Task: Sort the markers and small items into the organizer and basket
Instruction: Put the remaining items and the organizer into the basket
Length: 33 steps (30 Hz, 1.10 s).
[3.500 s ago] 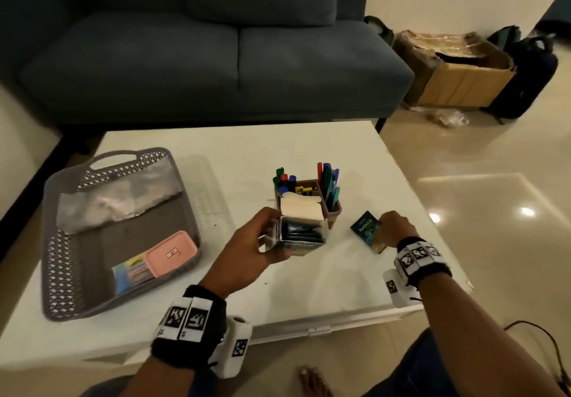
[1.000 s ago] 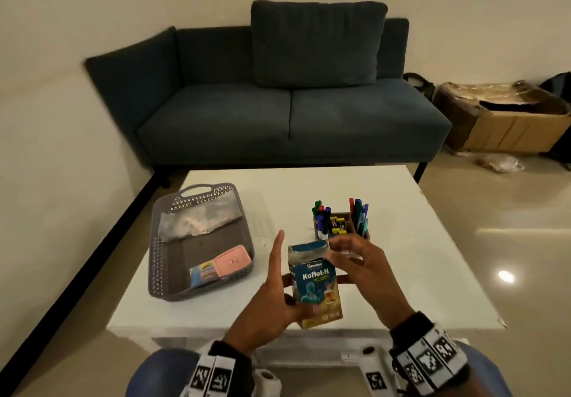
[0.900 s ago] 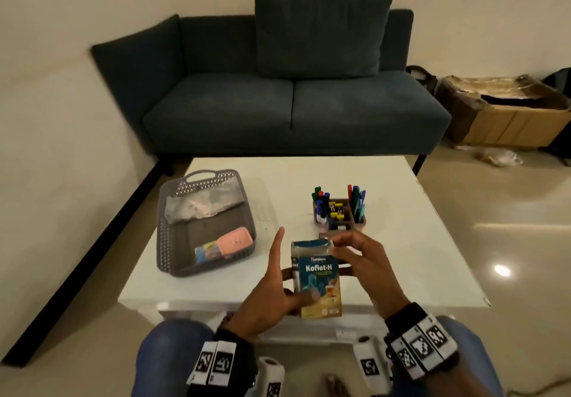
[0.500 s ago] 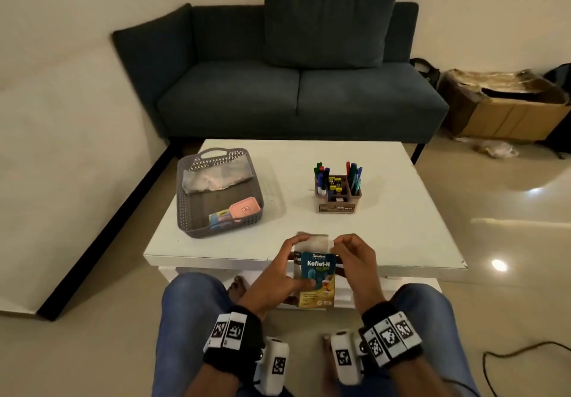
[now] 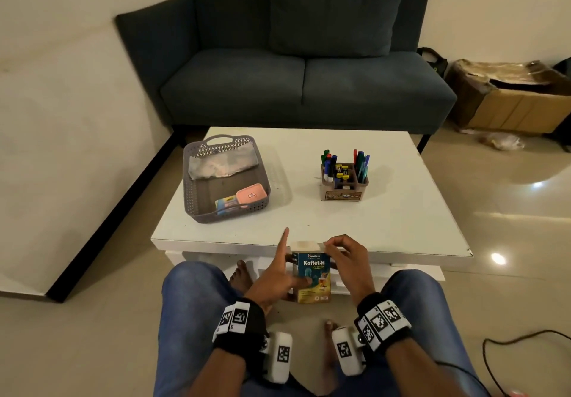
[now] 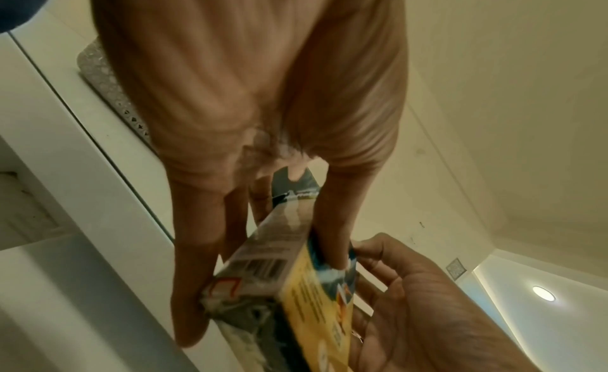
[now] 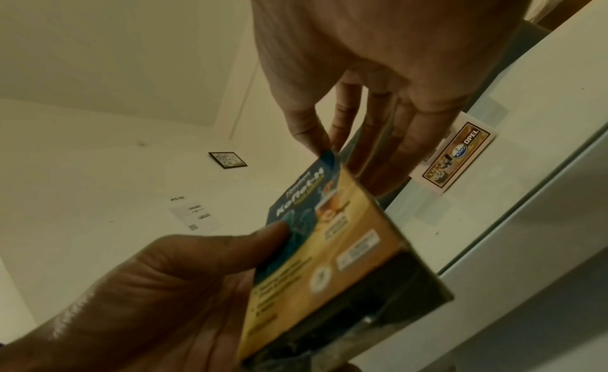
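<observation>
A blue and yellow Koflet-H box [image 5: 312, 276] stands upright in front of the table's near edge, above my knees. My left hand [image 5: 279, 276] grips its left side, thumb on the front face and index finger pointing up. My right hand [image 5: 343, 256] pinches the opened top flap [image 5: 306, 245]. The left wrist view shows the box [image 6: 296, 286] between my left thumb and fingers. In the right wrist view the box [image 7: 332, 250] shows its front face. The brown organizer [image 5: 344, 180] with markers stands mid-table. The grey basket [image 5: 222, 177] sits at the left.
The basket holds a clear plastic bag [image 5: 222, 163], a pink case [image 5: 251, 194] and a small colourful pack [image 5: 227, 205]. A dark sofa [image 5: 293, 66] stands behind the white table [image 5: 401, 211]. A cardboard box [image 5: 509, 97] sits on the floor at right.
The box came off the table into both hands and moved back toward my lap. My view pulled away from the table. My left index finger now points up.
</observation>
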### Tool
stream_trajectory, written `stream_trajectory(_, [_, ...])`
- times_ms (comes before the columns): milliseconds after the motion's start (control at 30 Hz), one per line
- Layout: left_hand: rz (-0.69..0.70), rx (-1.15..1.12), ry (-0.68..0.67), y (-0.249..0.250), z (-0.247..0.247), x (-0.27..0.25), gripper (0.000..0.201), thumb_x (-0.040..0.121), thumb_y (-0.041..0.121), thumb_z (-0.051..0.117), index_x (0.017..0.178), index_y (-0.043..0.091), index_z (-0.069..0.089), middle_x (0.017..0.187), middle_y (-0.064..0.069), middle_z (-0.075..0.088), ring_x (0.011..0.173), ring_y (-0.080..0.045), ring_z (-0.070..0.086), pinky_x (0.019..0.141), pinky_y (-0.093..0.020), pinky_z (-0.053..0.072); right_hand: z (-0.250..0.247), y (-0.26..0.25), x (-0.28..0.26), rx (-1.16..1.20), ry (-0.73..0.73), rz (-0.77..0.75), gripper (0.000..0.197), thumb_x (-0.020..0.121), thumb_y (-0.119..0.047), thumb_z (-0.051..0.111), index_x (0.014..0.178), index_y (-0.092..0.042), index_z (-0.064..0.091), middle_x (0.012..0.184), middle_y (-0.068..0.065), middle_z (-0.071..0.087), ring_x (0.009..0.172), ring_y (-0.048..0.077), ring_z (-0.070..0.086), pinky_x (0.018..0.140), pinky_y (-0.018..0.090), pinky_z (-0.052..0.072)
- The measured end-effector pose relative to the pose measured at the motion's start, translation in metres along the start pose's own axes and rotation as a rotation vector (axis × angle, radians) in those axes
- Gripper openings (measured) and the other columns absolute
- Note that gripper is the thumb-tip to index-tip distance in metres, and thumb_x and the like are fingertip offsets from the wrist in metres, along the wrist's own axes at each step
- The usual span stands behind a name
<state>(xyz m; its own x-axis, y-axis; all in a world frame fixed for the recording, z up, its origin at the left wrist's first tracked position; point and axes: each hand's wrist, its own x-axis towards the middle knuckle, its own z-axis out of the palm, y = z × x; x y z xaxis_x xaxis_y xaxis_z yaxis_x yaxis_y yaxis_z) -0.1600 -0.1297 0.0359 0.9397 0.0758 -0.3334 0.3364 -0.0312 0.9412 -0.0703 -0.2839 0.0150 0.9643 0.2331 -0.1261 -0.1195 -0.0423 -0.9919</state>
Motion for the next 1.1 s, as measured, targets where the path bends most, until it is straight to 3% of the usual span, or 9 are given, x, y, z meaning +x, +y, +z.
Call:
stream_trajectory(167, [0.036, -0.065, -0.018, -0.004, -0.006, -0.002, 0.118, 0.082, -0.003, 0.072, 0.150, 0.052, -0.006, 0.140, 0.011, 0.041, 0.106, -0.017, 0.069, 0.080, -0.034, 0.060, 0.003, 0.002, 0.001, 0.080, -0.131, 0.032, 0.013, 0.094, -0.007, 0.058, 0.102, -0.001, 0.068, 0.105, 0.013, 0.070, 0.099, 0.029, 0.067, 0.074, 0.039, 0.058])
stream_trajectory(300, [0.069, -0.080, -0.016, -0.007, -0.005, -0.003, 0.114, 0.083, -0.004, 0.072, 0.149, 0.054, -0.001, 0.128, 0.023, 0.043, 0.104, -0.013, 0.069, 0.079, -0.031, 0.059, -0.004, 0.005, -0.001, 0.307, -0.133, 0.080, 0.027, 0.086, -0.006, 0.067, 0.112, 0.000, 0.065, 0.126, 0.008, 0.060, 0.111, 0.027, 0.064, 0.077, 0.038, 0.057])
stream_trajectory(400, [0.081, -0.050, -0.011, -0.005, -0.009, -0.001, 0.091, 0.083, -0.001, 0.072, 0.145, 0.048, 0.026, 0.137, 0.015, 0.046, 0.102, -0.015, 0.069, 0.077, -0.033, 0.060, -0.007, 0.004, 0.002, 0.383, -0.210, 0.131, 0.060, 0.075, -0.023, 0.080, 0.129, -0.014, 0.057, 0.128, 0.012, 0.061, 0.113, 0.029, 0.064, 0.085, 0.045, 0.055])
stream_trajectory(433, [0.083, -0.040, -0.007, -0.004, -0.010, 0.000, 0.080, 0.084, -0.001, 0.072, 0.137, 0.046, 0.036, 0.139, 0.011, 0.048, 0.100, -0.015, 0.070, 0.077, -0.035, 0.061, -0.007, 0.001, 0.002, 0.376, -0.239, 0.144, 0.059, 0.076, -0.023, 0.079, 0.131, -0.016, 0.056, 0.124, 0.013, 0.064, 0.112, 0.030, 0.064, 0.087, 0.047, 0.054])
stream_trajectory(567, [0.092, -0.015, 0.009, -0.005, -0.015, 0.001, 0.060, 0.084, 0.005, 0.074, 0.129, 0.036, 0.048, 0.138, 0.008, 0.050, 0.102, -0.018, 0.070, 0.077, -0.047, 0.061, -0.003, -0.007, 0.001, 0.192, -0.261, 0.066, 0.022, 0.091, -0.013, 0.064, 0.112, -0.008, 0.070, 0.112, 0.013, 0.070, 0.109, 0.036, 0.064, 0.083, 0.043, 0.056])
stream_trajectory(700, [0.093, -0.037, -0.007, -0.010, -0.019, -0.002, 0.063, 0.084, 0.008, 0.074, 0.134, 0.034, 0.046, 0.135, 0.012, 0.048, 0.103, -0.017, 0.069, 0.076, -0.041, 0.062, 0.002, -0.008, -0.001, 0.125, -0.291, 0.032, 0.021, 0.091, -0.014, 0.065, 0.108, -0.005, 0.073, 0.107, 0.012, 0.073, 0.102, 0.032, 0.068, 0.083, 0.043, 0.057])
stream_trajectory(967, [0.134, 0.012, -0.044, -0.013, -0.022, 0.001, 0.074, 0.082, 0.002, 0.075, 0.136, 0.038, 0.039, 0.131, 0.016, 0.046, 0.112, -0.012, 0.062, 0.080, -0.025, 0.057, 0.008, -0.004, 0.003, 0.067, -0.190, 0.040, 0.018, 0.093, -0.010, 0.064, 0.109, -0.009, 0.071, 0.104, 0.008, 0.074, 0.097, 0.026, 0.071, 0.076, 0.041, 0.060])
stream_trajectory(1033, [0.143, 0.016, -0.047, -0.015, -0.022, 0.002, 0.076, 0.082, 0.002, 0.075, 0.138, 0.038, 0.039, 0.132, 0.014, 0.045, 0.116, -0.016, 0.059, 0.083, -0.027, 0.058, 0.008, -0.003, 0.002, 0.050, -0.187, 0.042, 0.014, 0.092, -0.010, 0.065, 0.104, -0.007, 0.072, 0.101, 0.008, 0.074, 0.095, 0.026, 0.071, 0.074, 0.039, 0.060])
stream_trajectory(1100, [0.136, -0.004, -0.050, -0.017, -0.020, 0.001, 0.073, 0.082, 0.002, 0.075, 0.136, 0.038, 0.042, 0.133, 0.010, 0.046, 0.109, -0.018, 0.065, 0.080, -0.033, 0.060, 0.006, -0.002, -0.001, 0.027, -0.211, 0.035, 0.013, 0.092, -0.010, 0.065, 0.101, -0.005, 0.072, 0.099, 0.008, 0.074, 0.094, 0.025, 0.071, 0.074, 0.038, 0.059])
